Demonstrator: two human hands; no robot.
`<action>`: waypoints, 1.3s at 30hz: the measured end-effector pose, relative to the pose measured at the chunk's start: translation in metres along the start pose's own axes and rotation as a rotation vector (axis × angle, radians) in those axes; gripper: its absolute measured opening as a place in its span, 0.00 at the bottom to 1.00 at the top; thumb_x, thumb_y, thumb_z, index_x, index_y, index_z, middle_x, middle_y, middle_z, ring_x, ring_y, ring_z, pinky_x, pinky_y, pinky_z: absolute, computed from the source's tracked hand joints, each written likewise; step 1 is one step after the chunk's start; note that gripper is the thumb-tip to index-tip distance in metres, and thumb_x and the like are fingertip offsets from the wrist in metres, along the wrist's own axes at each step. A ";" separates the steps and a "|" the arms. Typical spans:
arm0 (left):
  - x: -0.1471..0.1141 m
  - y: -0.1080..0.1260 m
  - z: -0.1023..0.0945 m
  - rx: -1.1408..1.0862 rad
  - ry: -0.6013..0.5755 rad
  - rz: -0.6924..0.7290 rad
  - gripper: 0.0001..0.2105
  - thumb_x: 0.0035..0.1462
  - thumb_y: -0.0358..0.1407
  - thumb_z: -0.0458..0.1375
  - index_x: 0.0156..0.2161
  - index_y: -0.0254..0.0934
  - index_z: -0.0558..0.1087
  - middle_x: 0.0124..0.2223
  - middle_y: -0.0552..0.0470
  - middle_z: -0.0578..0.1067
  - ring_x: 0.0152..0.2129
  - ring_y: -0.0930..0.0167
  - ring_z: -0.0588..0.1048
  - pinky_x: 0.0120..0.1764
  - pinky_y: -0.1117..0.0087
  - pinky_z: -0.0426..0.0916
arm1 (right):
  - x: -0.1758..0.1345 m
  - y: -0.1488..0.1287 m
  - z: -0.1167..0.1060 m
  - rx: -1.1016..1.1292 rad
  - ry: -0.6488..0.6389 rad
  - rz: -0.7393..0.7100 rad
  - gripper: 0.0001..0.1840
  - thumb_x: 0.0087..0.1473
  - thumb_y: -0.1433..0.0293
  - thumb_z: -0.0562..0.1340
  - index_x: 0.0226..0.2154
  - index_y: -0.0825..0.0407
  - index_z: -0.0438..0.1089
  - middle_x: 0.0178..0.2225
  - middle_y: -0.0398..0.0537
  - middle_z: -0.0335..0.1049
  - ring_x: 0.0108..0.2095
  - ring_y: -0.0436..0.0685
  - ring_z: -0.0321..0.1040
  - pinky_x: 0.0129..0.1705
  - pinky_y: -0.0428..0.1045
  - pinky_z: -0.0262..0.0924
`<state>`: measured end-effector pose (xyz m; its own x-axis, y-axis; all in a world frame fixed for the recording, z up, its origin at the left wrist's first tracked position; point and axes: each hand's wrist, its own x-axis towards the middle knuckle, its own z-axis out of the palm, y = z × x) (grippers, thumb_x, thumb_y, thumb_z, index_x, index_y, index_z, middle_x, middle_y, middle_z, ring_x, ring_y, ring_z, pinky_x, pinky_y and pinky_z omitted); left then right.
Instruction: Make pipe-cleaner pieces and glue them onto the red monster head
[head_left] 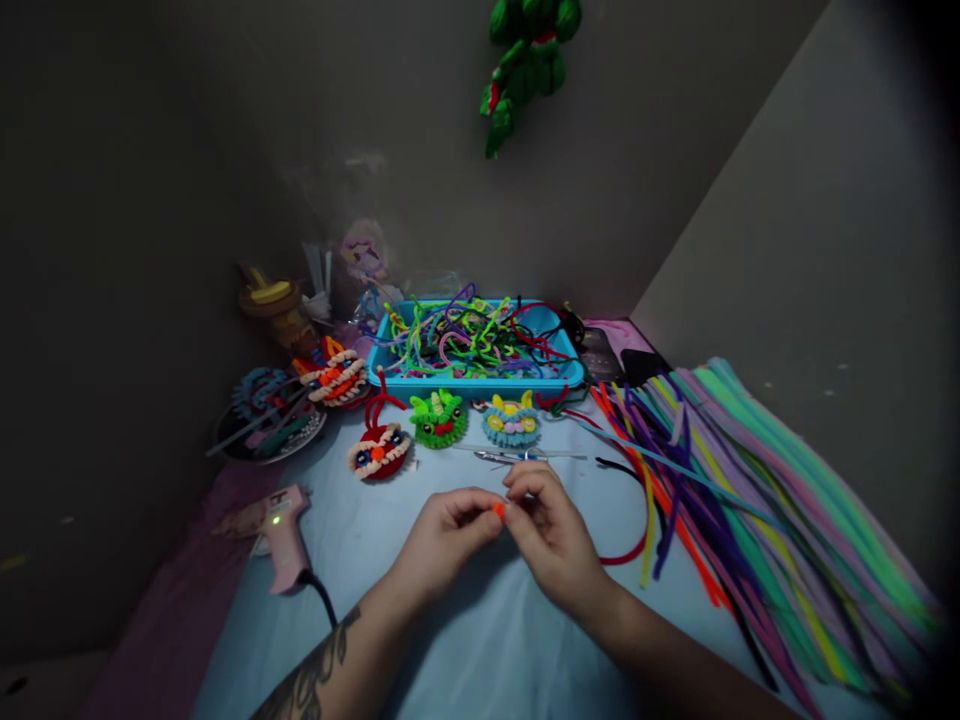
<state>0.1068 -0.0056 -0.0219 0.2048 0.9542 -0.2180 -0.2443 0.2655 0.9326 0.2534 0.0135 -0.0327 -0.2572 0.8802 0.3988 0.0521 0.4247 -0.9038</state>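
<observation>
Between the fingertips of both hands is a small piece of orange pipe cleaner (499, 511). My left hand (454, 535) pinches it from the left with thumb and forefinger. From the other side, my right hand (551, 535) closes thumb and fingertips on it. Just beyond the hands lie tweezers (495, 456) on the blue cloth. Behind them stand several pipe-cleaner animal heads: a red one (379, 452), a green one (439, 419) and a light blue one (511, 420) with yellow ears.
A blue tray (476, 383) of tangled pipe cleaners sits at the back. Many coloured pipe cleaners (750, 500) spread over the right side. To the left are a pink glue gun (283, 535), its light lit, and a metal bowl (281, 445). Green figures (525, 60) hang on the wall.
</observation>
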 end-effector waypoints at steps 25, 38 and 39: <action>-0.003 -0.005 -0.010 0.900 0.113 0.692 0.07 0.54 0.27 0.59 0.39 0.36 0.75 0.35 0.47 0.78 0.32 0.71 0.76 0.35 0.73 0.70 | 0.008 0.002 -0.002 0.593 -0.096 0.703 0.24 0.38 0.67 0.71 0.30 0.50 0.55 0.21 0.35 0.67 0.21 0.46 0.64 0.22 0.40 0.53; -0.006 -0.001 -0.010 0.849 0.084 0.619 0.08 0.55 0.32 0.59 0.41 0.36 0.75 0.34 0.47 0.80 0.31 0.71 0.77 0.35 0.73 0.71 | 0.007 -0.001 -0.002 0.608 -0.082 0.665 0.21 0.40 0.68 0.70 0.29 0.49 0.56 0.21 0.34 0.64 0.20 0.45 0.61 0.20 0.41 0.51; -0.006 -0.001 -0.010 0.818 0.090 0.639 0.08 0.55 0.31 0.58 0.41 0.36 0.75 0.35 0.46 0.79 0.32 0.71 0.77 0.35 0.74 0.71 | 0.008 -0.002 -0.002 0.636 -0.071 0.665 0.22 0.40 0.68 0.70 0.31 0.49 0.56 0.21 0.34 0.65 0.20 0.46 0.61 0.20 0.41 0.52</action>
<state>0.0965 -0.0106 -0.0238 0.1839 0.8997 0.3959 0.4416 -0.4355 0.7844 0.2528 0.0201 -0.0277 -0.4239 0.8775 -0.2242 -0.3241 -0.3781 -0.8672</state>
